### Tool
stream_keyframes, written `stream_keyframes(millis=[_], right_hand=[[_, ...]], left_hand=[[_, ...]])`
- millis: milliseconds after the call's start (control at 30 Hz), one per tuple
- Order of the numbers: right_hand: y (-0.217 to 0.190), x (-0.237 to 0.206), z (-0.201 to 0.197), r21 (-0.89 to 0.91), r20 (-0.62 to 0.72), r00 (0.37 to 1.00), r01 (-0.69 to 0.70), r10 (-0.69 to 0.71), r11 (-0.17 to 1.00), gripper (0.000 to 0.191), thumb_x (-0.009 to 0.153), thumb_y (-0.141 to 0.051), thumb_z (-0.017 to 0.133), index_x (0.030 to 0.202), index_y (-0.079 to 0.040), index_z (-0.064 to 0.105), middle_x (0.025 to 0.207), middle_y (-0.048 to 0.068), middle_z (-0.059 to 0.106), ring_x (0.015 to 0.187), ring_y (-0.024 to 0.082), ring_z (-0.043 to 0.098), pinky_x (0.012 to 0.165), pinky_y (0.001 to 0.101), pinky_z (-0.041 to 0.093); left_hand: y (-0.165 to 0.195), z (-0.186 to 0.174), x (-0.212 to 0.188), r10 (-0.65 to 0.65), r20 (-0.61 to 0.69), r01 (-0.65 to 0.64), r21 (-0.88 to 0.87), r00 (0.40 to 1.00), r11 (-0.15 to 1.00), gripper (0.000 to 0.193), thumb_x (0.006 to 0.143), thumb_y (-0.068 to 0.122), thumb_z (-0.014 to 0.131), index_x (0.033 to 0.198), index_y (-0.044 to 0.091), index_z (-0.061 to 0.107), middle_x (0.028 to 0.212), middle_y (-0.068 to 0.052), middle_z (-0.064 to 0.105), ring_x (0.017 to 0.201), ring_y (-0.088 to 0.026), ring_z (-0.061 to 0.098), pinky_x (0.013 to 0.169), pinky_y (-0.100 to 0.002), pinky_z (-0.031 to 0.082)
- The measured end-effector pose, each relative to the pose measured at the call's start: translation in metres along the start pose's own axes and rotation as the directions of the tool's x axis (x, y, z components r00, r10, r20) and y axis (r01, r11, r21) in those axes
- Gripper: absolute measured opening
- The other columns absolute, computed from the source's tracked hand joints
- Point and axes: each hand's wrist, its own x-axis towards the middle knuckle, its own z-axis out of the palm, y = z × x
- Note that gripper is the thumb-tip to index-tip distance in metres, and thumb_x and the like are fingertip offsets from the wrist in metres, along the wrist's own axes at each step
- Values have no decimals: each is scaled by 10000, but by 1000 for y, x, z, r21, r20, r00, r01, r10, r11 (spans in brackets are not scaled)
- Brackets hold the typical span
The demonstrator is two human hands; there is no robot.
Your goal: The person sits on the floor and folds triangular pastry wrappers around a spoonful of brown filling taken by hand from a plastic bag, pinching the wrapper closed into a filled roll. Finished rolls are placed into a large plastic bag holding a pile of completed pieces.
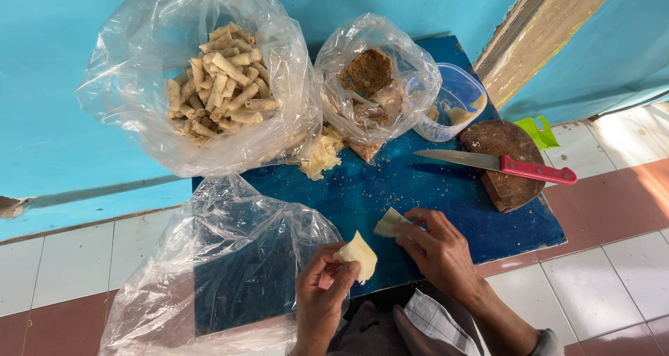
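My left hand pinches a folded pale pastry wrapper just above the near edge of a low blue table. My right hand presses a second pale wrapper piece flat on the table. A small heap of loose wrappers lies farther back between two clear bags. One large bag holds several thin rolled pastries. The other bag holds brown filling chunks.
A red-handled knife lies across a round dark wooden block at the right. A clear plastic tub stands behind it, and a green item beside. An empty clear bag covers the table's near left corner. Tiled floor surrounds the table.
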Motion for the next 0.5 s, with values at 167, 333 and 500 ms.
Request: stream_keyframes(millis=[167,333,500], right_hand=[[-5,5,-8,266,-69,990,-100,122,959,144,849,-80,773,985,-48,738,1031,59,727,917,157,732,741,316,621],[-14,1,-19,619,44,998,-58,38,783,219,850,-128,813,1036,-49,728,1041,62,743,904,170,717,738,302,590],[-23,-12,-10,682,179,984,-123,-1,721,339,801,-194,858,1075,-53,715,1044,58,737,900,158,713,737,289,583]], left_hand=[[0,15,0,55,13,-56,38,998,998,169,956,40,725,1100,-39,686,1067,-90,686,944,-135,695,820,-282,565],[-1,19,0,88,-37,-85,79,995,993,133,931,33,718,1038,-43,691,1075,-79,662,939,-137,719,808,-294,616],[-2,20,0,45,94,-58,141,995,988,92,909,38,761,963,-26,722,1068,-74,656,908,-127,713,756,-277,611]])
